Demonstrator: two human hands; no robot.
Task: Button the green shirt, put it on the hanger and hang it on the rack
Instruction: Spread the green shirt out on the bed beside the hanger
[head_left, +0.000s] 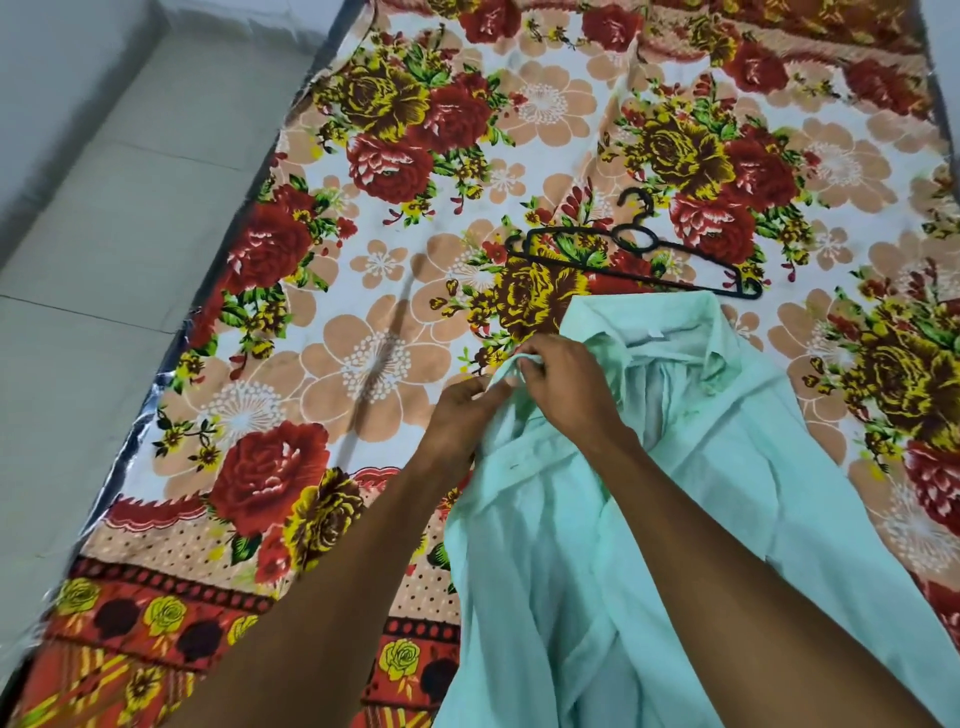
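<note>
a white label (655, 332) is sitting inside the collar of the green shirt (649, 519), its writing too small to read. the shirt is lying on a floral bedsheet (322, 312) beside pale floor tiles (104, 218). the left hand (462, 415) and right hand (566, 384) are both pinching the shirt's front edge near the collar. a black hanger (631, 254) is lying just beyond the collar.

A floral bedsheet (363, 291) lies beside pale floor tiles (104, 234).

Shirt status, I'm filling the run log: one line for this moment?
stage: buttoning | shirt: on sheet, open | left hand, right hand: pinching its edge | hanger: beyond collar, untouched
</note>
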